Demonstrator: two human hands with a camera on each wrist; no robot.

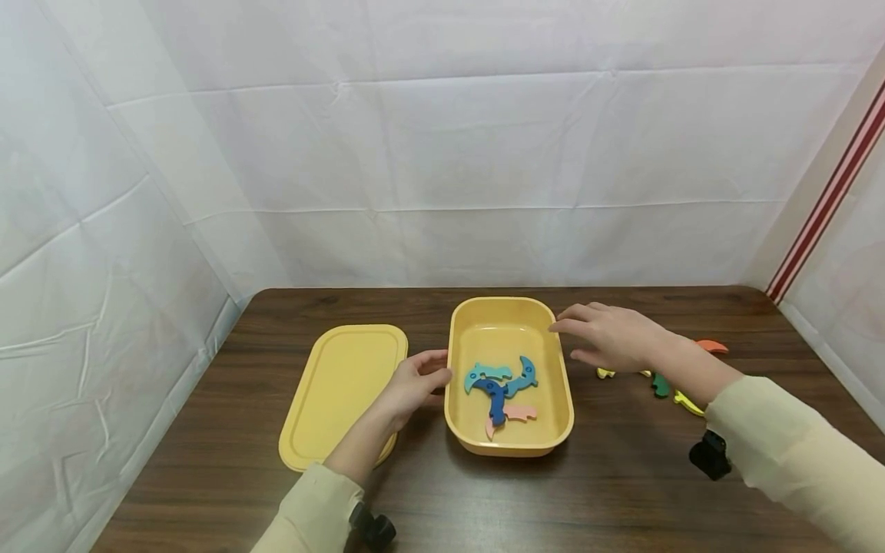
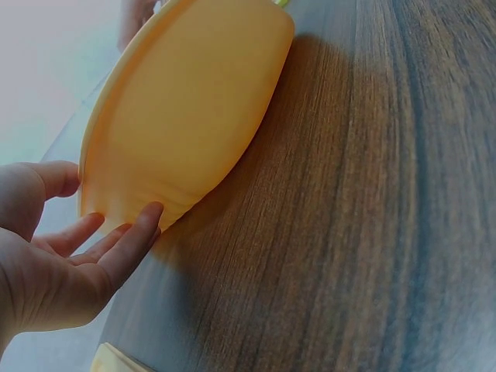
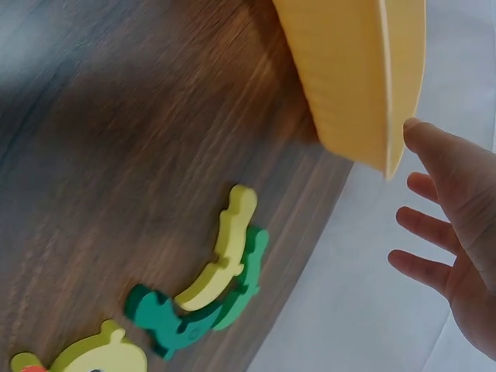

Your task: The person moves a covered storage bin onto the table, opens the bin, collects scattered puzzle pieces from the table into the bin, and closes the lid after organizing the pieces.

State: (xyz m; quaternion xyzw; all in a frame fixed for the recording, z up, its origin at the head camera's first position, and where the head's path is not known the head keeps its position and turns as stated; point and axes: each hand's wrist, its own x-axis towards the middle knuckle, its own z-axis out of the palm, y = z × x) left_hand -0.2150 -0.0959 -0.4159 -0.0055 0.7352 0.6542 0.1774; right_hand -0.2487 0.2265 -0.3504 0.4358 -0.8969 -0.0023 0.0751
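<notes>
A yellow plastic box [image 1: 508, 338] stands upright on the table. Inside it lie flat puzzle pieces: a dark blue piece [image 1: 496, 398], a teal piece [image 1: 492, 373], a lighter blue piece [image 1: 524, 375] and pink pieces [image 1: 521, 413]. My left hand [image 1: 403, 390] is at the box's left side, and its loosely extended fingertips [image 2: 147, 221] touch the outer wall in the left wrist view. Above the right rim hovers my right hand [image 1: 611, 336], holding nothing. The right wrist view has its spread fingers [image 3: 430, 229] beside the box's end.
Left of the box a yellow lid [image 1: 342, 384] lies flat. Beyond the right hand are loose pieces, partly behind the forearm: a green piece [image 1: 660, 385], a yellow piece [image 1: 687, 404] and an orange piece [image 1: 712, 346]. White sheeting [image 1: 470, 146] rises behind the table.
</notes>
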